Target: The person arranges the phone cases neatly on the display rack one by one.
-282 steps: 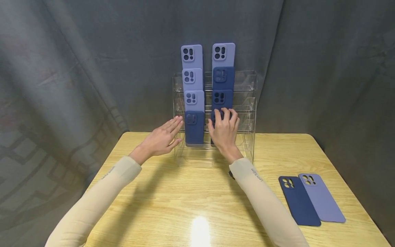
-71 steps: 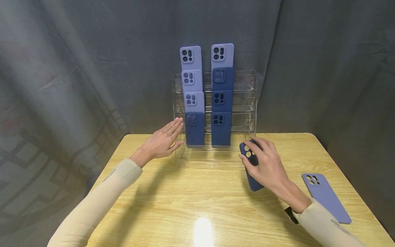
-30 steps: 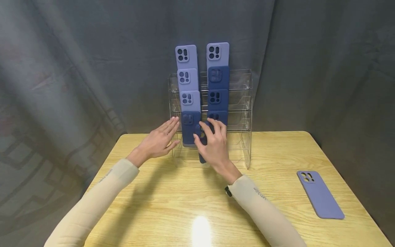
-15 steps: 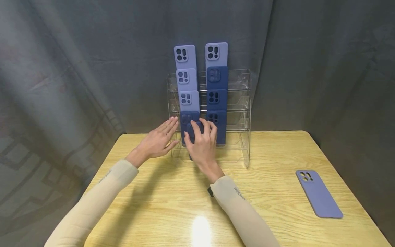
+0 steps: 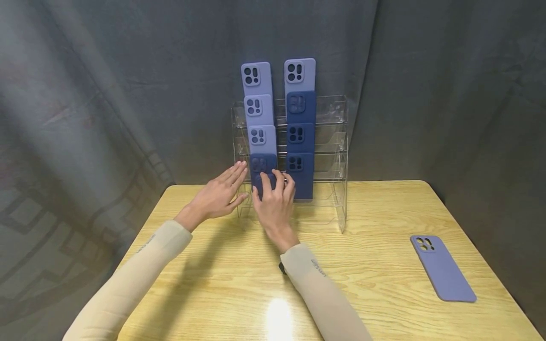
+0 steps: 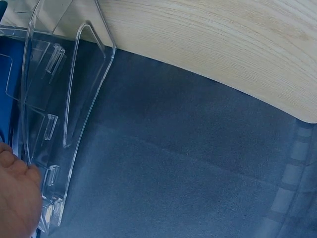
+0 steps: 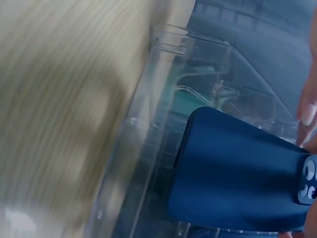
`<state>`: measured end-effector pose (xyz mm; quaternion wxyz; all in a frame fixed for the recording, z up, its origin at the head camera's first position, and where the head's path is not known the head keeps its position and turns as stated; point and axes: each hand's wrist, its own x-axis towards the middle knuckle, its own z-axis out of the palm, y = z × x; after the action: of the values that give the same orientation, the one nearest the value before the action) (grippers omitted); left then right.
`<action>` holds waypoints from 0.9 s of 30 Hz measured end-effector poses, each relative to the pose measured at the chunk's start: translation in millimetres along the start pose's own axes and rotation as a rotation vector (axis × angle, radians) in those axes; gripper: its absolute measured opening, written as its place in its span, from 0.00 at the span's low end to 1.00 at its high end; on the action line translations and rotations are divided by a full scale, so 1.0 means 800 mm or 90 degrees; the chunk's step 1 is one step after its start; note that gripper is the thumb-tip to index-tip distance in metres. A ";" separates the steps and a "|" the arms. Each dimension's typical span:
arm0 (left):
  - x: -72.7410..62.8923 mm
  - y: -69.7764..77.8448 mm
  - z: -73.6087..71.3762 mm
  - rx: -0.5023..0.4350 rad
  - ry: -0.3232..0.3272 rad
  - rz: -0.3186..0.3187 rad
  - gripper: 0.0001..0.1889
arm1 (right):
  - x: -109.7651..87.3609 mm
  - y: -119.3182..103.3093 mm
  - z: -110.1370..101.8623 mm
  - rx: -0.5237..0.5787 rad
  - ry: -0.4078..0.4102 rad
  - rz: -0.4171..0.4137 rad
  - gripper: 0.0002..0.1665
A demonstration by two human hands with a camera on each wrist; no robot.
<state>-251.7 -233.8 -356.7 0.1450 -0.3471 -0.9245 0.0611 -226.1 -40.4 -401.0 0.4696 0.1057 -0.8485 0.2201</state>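
My right hand (image 5: 274, 204) pinches a dark blue phone case (image 7: 233, 173) by its camera end. The case stands at the lowest, front tier of a clear tiered stand (image 5: 332, 113), before another dark blue case (image 5: 268, 162) in the left column. In the right wrist view its lower end is at the clear front ledge; whether it rests there I cannot tell. My left hand (image 5: 212, 196) lies with straight fingers against the stand's left side. Lavender cases (image 5: 266, 147) fill the left column above. The right column has a lavender case (image 5: 308, 83) over dark blue ones (image 5: 304, 182).
A lavender phone case (image 5: 448, 274) lies flat on the wooden table (image 5: 362, 265), near its right edge. Grey curtains (image 5: 192, 94) hang close behind the stand and at both sides.
My right hand has picked up the dark blue case from the table's right side, carried it left to the stand's left column and lowered it slightly. My left hand has stayed at the stand's side.
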 end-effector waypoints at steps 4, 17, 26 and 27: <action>0.000 0.000 0.001 -0.002 0.005 0.001 0.39 | -0.006 -0.003 0.007 -0.005 -0.012 0.012 0.26; 0.000 0.000 0.000 0.013 0.012 0.017 0.33 | -0.018 -0.012 0.027 -0.034 -0.044 0.042 0.27; 0.000 -0.001 0.001 0.007 0.011 0.018 0.32 | -0.024 -0.017 0.033 -0.035 -0.063 0.067 0.27; 0.000 -0.001 0.001 0.007 0.011 0.016 0.32 | -0.024 -0.017 0.033 -0.033 -0.065 0.069 0.27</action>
<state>-252.8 -234.5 -357.2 0.1538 -0.3587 -0.9184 0.0649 -230.4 -65.4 -425.5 0.4159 0.0585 -0.8811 0.2172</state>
